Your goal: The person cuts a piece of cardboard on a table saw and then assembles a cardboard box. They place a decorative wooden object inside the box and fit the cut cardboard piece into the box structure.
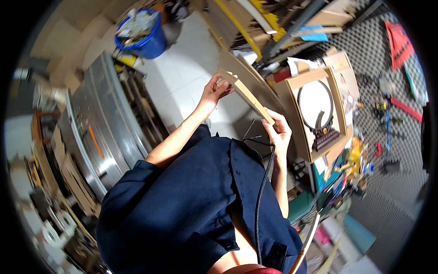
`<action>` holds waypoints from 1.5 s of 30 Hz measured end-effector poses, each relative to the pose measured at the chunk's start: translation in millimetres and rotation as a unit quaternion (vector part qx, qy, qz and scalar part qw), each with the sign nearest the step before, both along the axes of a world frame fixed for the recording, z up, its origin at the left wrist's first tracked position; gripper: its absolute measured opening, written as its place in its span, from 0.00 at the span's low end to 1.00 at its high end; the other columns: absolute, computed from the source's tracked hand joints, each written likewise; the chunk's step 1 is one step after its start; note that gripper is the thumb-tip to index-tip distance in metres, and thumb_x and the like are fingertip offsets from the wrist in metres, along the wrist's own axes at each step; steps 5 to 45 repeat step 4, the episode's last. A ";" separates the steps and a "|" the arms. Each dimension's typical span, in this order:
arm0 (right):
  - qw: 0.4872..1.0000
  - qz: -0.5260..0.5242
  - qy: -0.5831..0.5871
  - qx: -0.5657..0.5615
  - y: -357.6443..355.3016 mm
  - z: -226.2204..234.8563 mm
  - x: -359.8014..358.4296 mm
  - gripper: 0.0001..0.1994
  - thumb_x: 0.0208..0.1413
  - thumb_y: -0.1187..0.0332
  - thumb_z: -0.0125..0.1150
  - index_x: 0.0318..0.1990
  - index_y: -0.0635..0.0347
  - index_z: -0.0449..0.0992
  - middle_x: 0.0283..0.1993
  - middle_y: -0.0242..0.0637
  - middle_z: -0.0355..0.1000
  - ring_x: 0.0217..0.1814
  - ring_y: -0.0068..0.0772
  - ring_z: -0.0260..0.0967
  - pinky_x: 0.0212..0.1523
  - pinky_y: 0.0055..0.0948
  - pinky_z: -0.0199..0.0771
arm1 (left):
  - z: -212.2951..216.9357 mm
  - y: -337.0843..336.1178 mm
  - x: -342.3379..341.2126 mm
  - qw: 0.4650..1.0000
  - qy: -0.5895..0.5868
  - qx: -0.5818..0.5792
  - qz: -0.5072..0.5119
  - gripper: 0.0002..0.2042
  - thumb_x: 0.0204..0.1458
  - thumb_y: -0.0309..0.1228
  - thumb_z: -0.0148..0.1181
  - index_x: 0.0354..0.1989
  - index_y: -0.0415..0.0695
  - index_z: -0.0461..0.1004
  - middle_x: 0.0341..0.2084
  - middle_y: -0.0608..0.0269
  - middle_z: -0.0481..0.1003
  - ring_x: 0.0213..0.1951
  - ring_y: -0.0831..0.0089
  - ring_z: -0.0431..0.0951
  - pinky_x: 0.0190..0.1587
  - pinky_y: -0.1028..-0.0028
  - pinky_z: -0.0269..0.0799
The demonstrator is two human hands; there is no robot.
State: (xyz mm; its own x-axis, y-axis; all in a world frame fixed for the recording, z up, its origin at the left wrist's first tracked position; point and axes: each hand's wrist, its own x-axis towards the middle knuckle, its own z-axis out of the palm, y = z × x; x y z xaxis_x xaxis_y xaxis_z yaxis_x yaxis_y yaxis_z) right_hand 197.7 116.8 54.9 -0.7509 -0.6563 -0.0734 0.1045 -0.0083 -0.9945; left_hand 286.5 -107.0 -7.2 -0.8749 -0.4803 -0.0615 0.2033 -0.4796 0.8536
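Between my two hands, out in front of my body, a flat tan panel [248, 97] is held up and seen nearly edge-on. I cannot tell whether it is a box lid or a plain board. My left hand [212, 95] grips its far left end, with the fingers curled over the edge. At its near right end my right hand [279, 133] pinches the corner between thumb and fingers. To the right of that hand stands an open tan box [292, 125]. Inside it is a round white disc [315, 104] in a dark ring, on a dark carved stand [325, 139].
A metal-topped bench [102, 123] is at the left, with an orange strip [96, 141] on it. A blue bin [153, 41] full of scraps stands on the pale floor. Rightward lies a cluttered tabletop with tools and a red-handled item [406, 109]. A black cable [261, 201] hangs down my front.
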 end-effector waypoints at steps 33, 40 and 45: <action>0.989 0.143 0.047 -0.002 -15.1 1.6 8.5 0.15 0.54 0.80 0.62 0.49 0.57 0.76 0.59 0.38 0.68 0.57 0.28 0.68 0.55 0.24 0.69 | -8.4 20.6 52.6 0.993 -0.033 0.031 0.108 0.23 0.63 0.36 0.49 0.65 0.47 0.56 0.60 0.56 0.66 0.58 0.60 0.71 0.62 0.61 0.64; 0.989 0.143 0.047 -0.002 -15.1 1.6 8.5 0.15 0.54 0.80 0.62 0.49 0.57 0.76 0.59 0.38 0.68 0.57 0.28 0.68 0.55 0.24 0.69 | -8.4 20.6 52.6 0.993 -0.033 0.031 0.108 0.23 0.63 0.36 0.49 0.65 0.47 0.56 0.60 0.56 0.66 0.58 0.60 0.71 0.62 0.61 0.64; 0.989 0.143 0.047 -0.002 -15.1 1.6 8.5 0.15 0.54 0.80 0.62 0.49 0.57 0.76 0.59 0.38 0.68 0.57 0.28 0.68 0.55 0.24 0.69 | -8.4 20.6 52.6 0.993 -0.033 0.031 0.108 0.23 0.63 0.36 0.49 0.65 0.47 0.56 0.60 0.56 0.66 0.58 0.60 0.71 0.62 0.61 0.64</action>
